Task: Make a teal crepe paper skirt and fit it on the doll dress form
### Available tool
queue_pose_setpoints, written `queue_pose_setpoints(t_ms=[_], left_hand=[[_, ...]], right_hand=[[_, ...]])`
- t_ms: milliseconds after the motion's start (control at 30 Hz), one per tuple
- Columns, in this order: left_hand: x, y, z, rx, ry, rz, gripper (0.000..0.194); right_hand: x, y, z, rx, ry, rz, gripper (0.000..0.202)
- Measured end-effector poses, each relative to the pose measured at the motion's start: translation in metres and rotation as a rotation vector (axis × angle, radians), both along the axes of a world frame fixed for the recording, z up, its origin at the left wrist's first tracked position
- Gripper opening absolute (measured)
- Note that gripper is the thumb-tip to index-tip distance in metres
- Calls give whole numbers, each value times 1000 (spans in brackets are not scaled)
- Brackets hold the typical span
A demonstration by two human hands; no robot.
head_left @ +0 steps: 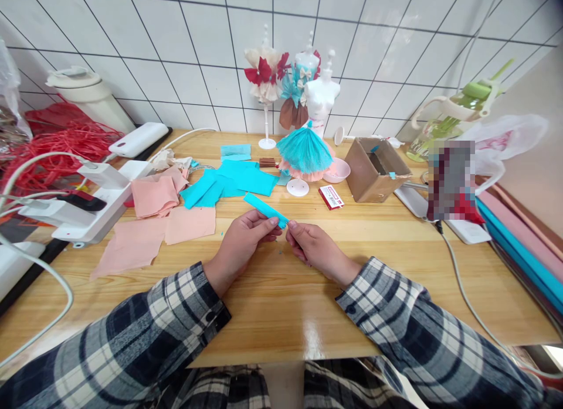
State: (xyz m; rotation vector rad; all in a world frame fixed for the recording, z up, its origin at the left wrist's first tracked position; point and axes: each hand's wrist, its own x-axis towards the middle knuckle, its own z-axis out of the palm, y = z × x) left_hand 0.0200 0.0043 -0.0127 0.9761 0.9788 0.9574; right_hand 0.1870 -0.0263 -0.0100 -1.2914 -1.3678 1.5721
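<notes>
A narrow folded strip of turquoise crepe paper point(261, 206) is pinched between the thumb and fingers of my left hand point(246, 236). At the strip's right end, the thumb and forefinger of my right hand point(314, 245) are closed on its edge. Just beyond my hands, turquoise paper sheets point(241, 177) lie in an overlapping pile. Pink paper pieces point(189, 224) are spread to their left. A small white dress form point(322, 95) behind them wears a turquoise ruffled skirt point(305, 151) over a pink layer.
Two decorated mini dress forms stand by the tiled wall, one on a white stand point(266, 125). A cardboard box point(373, 177), pink bowl point(338, 170) and small red-and-white packet point(331, 197) sit to the right. A power strip point(92, 212) with cables and red shredded paper point(57, 151) occupy the left.
</notes>
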Motion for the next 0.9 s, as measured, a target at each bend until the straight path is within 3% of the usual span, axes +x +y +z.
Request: queue_pose_setpoints(t_ms=[900], left_hand=[[-1, 2, 0, -23, -38, 12, 24]], right_hand=[[3, 1, 0, -32, 0, 36, 50]])
